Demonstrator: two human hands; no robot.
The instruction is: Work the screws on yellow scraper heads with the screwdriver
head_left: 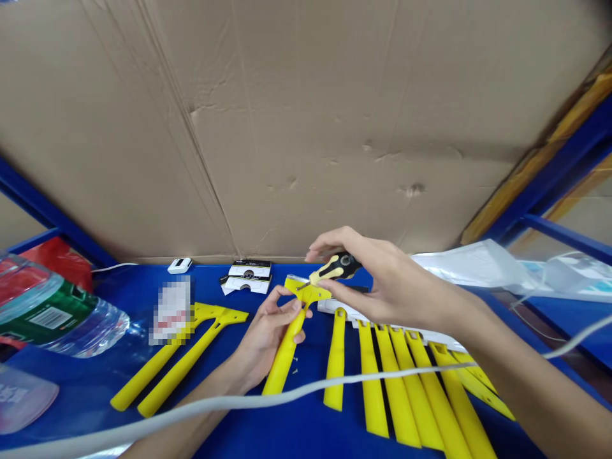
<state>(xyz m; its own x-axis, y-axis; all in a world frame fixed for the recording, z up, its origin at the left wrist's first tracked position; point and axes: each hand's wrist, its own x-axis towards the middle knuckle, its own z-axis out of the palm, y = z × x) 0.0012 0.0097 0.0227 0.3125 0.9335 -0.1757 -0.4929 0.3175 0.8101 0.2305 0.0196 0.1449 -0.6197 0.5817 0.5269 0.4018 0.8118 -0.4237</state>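
My left hand is closed around a yellow scraper, just below its wide head, which points up and away from me. A short screwdriver with a black and pale yellow handle is in my right hand, thumb below and fingers above. Its thin shaft reaches the scraper's head near a screw hole. Several small screws lie on the blue surface by the scraper's handle. Right of it, several yellow handles lie in a row, partly behind my right forearm. Two more yellow scrapers rest on the left.
A white cable hangs across the foreground. At left are a large plastic bottle and a clear cup. Small white-and-black boxes stand near the cardboard wall. Plastic wrapping lies at right, beside a blue frame.
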